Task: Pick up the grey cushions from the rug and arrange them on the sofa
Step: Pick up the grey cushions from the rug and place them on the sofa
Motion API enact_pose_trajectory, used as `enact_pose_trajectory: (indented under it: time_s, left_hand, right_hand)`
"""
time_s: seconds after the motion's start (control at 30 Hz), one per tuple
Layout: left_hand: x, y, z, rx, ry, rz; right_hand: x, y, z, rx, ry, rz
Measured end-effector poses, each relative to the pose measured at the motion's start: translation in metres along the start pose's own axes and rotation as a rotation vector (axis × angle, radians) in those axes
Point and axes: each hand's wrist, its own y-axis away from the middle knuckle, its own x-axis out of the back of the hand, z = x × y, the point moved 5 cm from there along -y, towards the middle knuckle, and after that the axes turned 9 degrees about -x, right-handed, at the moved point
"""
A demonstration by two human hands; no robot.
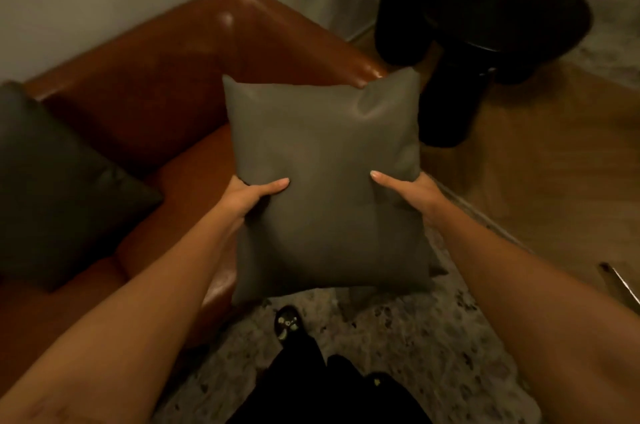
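A: Centre of frame?
B: Held cushion [325,181], left hand [249,197] on its left edge, right hand [412,193] on its right edge. Both hands sit at mid-height.
A: Left?
B: Sofa [166,84] fills left and upper middle. Second cushion [59,188] on its seat, far left.
A: Bottom, right?
B: Rug [415,337] lower middle, shoe [286,321] on it. Floor [554,164] right of rug.

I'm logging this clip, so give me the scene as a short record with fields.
held: square grey leather-look cushion, in the air
left hand: grips the cushion's left edge
right hand: grips its right edge
sofa: brown leather sofa, one darker grey cushion on its seat
floor: speckled pale rug
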Motion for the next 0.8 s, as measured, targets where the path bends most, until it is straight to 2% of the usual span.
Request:
enact_pose_trajectory:
  time_s: [0.27, 0.43, 0.8]
  left_hand:
    - [0.134, -0.022, 0.018, -0.005, 0.135, 0.186]
    - [0.197, -0.041, 0.026, -0.011, 0.178, 0.239]
    - [0.254, -0.089, 0.023, 0.037, 0.273, 0.39]
  right_hand:
    - [-0.142, -0.01, -0.061, 0.028, 0.146, -0.127]
    - [-0.211, -0.023, -0.084, 0.046, 0.198, -0.193]
    - [-0.3, -0.088, -0.132, -0.013, 0.282, -0.317]
